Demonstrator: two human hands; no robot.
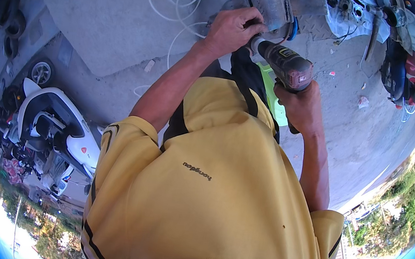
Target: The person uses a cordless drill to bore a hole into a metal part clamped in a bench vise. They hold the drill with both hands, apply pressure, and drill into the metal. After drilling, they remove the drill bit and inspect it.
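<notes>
Black-and-dark-red handheld power tool (285,63) is located ahead of the person's torso, its grip enclosed by the right hand (304,103). Its nose is directed toward a worn grey metal assembly (273,10). Left hand (236,30) is positioned just beside the nose, at the assembly, thumb and fingers drawn together; cannot tell what they pinch, if anything. Thin, looped white hose (178,1) lies left of the assembly on grey concrete floor (96,13).

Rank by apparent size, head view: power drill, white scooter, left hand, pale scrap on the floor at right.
1. White scooter
2. Power drill, grip partly covered by the right hand
3. Left hand
4. Pale scrap
</notes>
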